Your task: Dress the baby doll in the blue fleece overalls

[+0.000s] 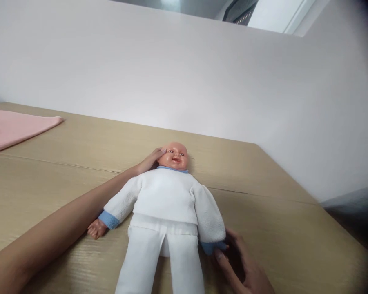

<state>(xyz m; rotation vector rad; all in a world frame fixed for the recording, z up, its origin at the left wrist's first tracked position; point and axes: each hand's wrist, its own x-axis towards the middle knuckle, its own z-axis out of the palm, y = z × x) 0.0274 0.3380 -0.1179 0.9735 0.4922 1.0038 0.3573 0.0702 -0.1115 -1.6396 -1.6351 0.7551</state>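
A baby doll [167, 192] lies on its back on the table, head toward the wall. It wears a white fleece top with a blue collar and blue cuffs, and white trousers. My left hand [151, 160] cups the side of its head, thumb at the temple; the other fingers are mostly hidden behind the head. Down at the lower right, my right hand [243, 261] closes thumb and fingers round the blue sleeve cuff [212, 247]. The doll's hand at that cuff is mostly covered. Its other hand [97, 229] rests beside my left forearm.
A pink cloth [15, 127] lies flat at the table's far left. The wood-coloured table [88, 139] has a seam running across it and ends at a white wall [171, 81]. A dark shape [355, 212] stands beyond the right edge.
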